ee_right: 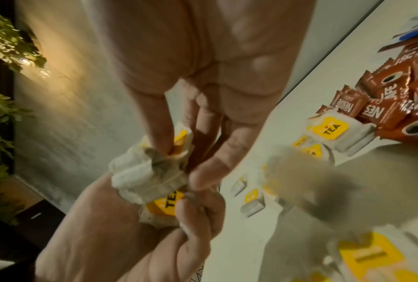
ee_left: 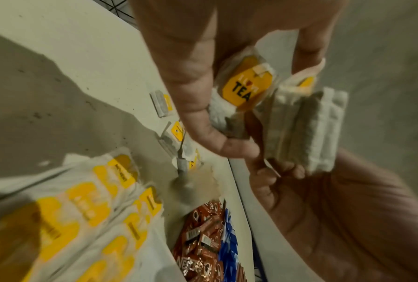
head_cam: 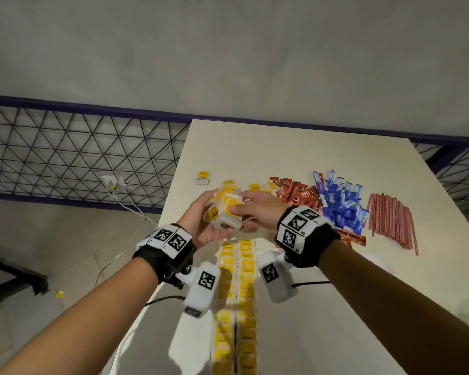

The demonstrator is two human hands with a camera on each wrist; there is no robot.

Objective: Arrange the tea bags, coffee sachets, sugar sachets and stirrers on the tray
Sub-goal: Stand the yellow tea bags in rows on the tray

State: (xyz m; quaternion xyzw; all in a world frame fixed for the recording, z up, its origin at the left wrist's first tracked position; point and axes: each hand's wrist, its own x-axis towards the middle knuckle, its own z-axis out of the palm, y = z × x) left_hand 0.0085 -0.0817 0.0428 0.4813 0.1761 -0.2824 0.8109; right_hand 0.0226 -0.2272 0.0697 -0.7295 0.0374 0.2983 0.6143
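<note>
A bunch of tea bags point(head_cam: 226, 209), white sachets with yellow tags printed TEA, is held above the white table point(head_cam: 295, 147), over the far end of two rows of tea bags point(head_cam: 237, 293) already laid out in the near middle; whether those rows lie on a tray cannot be told. The left hand point(head_cam: 201, 220) cups the bunch from below and the left, fingers curled round it. The right hand point(head_cam: 257, 209) meets it from the right, thumb and fingertips pinching the bags at the bunch's near side. The left wrist view shows what the head view does not: one tagged bag sits apart from a tight stack of bags seen edge-on, each between fingers. The right wrist view shows the bags crumpled together in the grip, and green foliage beside a lit wall, which is hidden in the other views. On the table beyond the hands lie loose tea bags point(head_cam: 204, 177), one pair set apart at far left. To their right lie a pile of red coffee sachets point(head_cam: 298, 192), then blue sugar sachets point(head_cam: 341, 201), then a sheaf of reddish stirrers point(head_cam: 390, 220) at far right. The piles lie close together, overlapping at their edges. A wire-mesh fence point(head_cam: 79, 152) with a dark rail runs behind the table, with white cables point(head_cam: 125, 201) trailing on the tiled floor at left.
</note>
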